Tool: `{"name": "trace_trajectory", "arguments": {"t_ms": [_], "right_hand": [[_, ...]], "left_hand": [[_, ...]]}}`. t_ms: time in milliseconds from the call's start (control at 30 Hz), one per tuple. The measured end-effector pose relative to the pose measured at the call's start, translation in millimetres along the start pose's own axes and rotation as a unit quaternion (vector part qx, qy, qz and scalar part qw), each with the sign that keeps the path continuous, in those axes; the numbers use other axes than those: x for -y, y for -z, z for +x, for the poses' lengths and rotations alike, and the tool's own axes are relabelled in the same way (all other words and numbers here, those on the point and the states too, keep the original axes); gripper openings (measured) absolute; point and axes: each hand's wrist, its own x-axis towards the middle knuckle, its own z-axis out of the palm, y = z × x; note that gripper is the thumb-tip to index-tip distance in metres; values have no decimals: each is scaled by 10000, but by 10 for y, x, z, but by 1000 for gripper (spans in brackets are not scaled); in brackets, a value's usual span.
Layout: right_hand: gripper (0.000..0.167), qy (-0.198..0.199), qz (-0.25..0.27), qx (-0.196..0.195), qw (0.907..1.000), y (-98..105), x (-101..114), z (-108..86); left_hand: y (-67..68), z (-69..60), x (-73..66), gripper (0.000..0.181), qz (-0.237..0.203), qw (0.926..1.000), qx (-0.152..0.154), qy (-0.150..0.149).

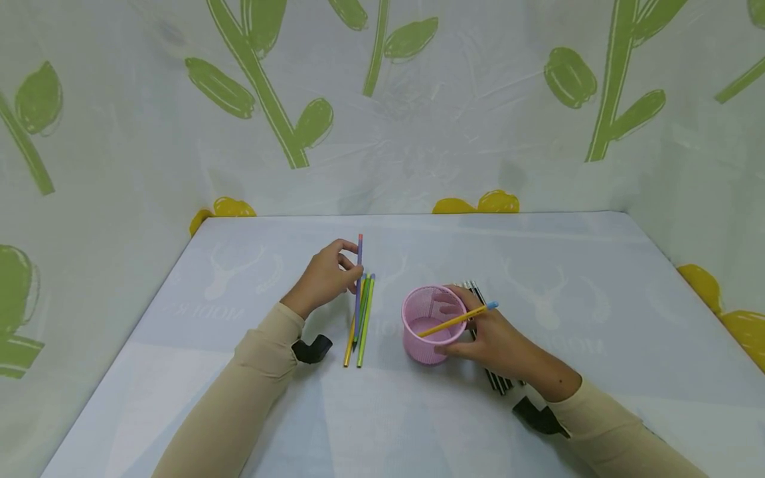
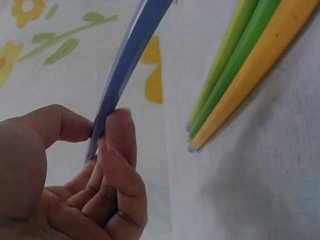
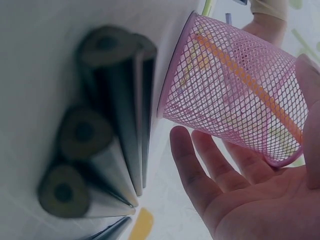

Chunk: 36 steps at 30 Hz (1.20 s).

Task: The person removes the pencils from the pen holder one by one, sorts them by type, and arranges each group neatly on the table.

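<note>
Between thumb and fingers, my left hand (image 1: 323,279) pinches a blue-purple pencil (image 1: 360,252) near its pink-tipped end. Beneath that pencil, a small bunch of yellow and green pencils (image 1: 366,325) lies on the table; the left wrist view shows a green pencil (image 2: 235,75) beside an orange-yellow pencil (image 2: 255,80). A pink mesh pencil cup (image 1: 424,350) stands upright, and my right hand (image 1: 505,342) holds it from the right, thumb in front and fingers behind. One yellow-orange pencil (image 1: 448,324) leans inside the cup, its blue-tipped end over the rim.
Several dark pencils (image 1: 497,382) lie to the right of the cup, partly under my right hand; their unsharpened-looking ends (image 3: 85,131) show close in the right wrist view. The white table (image 1: 418,425) meets a leaf-patterned cloth wall (image 1: 454,133) behind.
</note>
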Motion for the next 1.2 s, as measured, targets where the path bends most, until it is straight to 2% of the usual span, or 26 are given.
{"name": "trace_trajectory", "arguments": {"t_ms": [233,467,600,733,900,1200], "right_hand": [[89,56,14,-17,10000,9,-1,1],[89,-32,3,20,10000,-2,-18,1],[89,-4,-3,6,10000,-7,-22,-1],[89,0,23,5,10000,-8,-18,-2],[89,-32,30,31,10000,-7,-17,1],[89,-14,-17,10,10000,-11,-20,4]], "left_hand": [[31,25,58,52,-172,9985,506,133],[36,45,143,60,-183,9941,952,494],[12,71,211,67,-153,9916,1112,649],[-14,74,253,72,-130,9897,1268,657],[-16,58,255,76,-151,9881,1375,673],[-5,43,259,74,85,9853,1536,736]]}}
